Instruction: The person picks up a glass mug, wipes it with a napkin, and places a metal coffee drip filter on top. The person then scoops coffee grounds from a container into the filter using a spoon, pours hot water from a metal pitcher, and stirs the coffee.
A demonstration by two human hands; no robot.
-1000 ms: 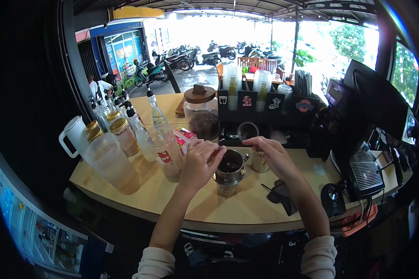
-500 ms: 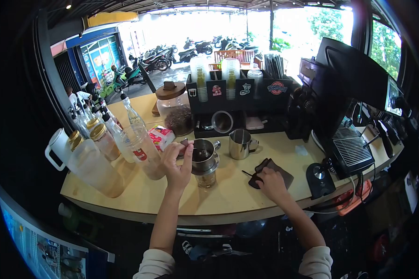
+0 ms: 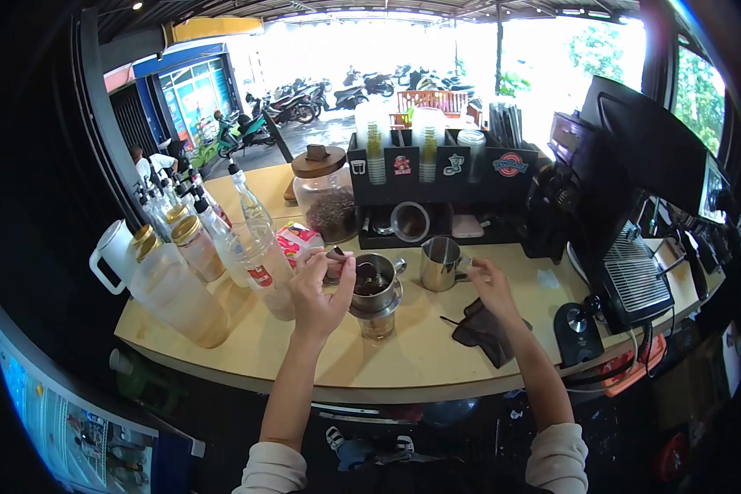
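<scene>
Between thumb and fingers, my left hand (image 3: 323, 295) pinches a small dark brown piece (image 3: 337, 254), mostly hidden, at the left rim of a metal drip filter (image 3: 374, 303). Dark coffee shows inside the filter, which sits on a small clear glass (image 3: 378, 328). My right hand (image 3: 496, 290) has its fingers closed at the handle of a steel milk pitcher (image 3: 441, 270), which stands upright on the counter. A crumpled dark cloth (image 3: 484, 333) lies just below the right hand.
Left of the hands stand a clear plastic jug (image 3: 177, 300), a tall clear container (image 3: 259, 267) and several bottles. A jar of coffee beans (image 3: 331, 216) and a black cup organizer (image 3: 424, 177) line the back. An espresso machine (image 3: 634, 263) and tamper stand (image 3: 578, 329) are at right.
My right hand has left the dark cloth and moved up to the pitcher's handle. My left hand keeps its pinch beside the filter. The view has shifted slightly.
</scene>
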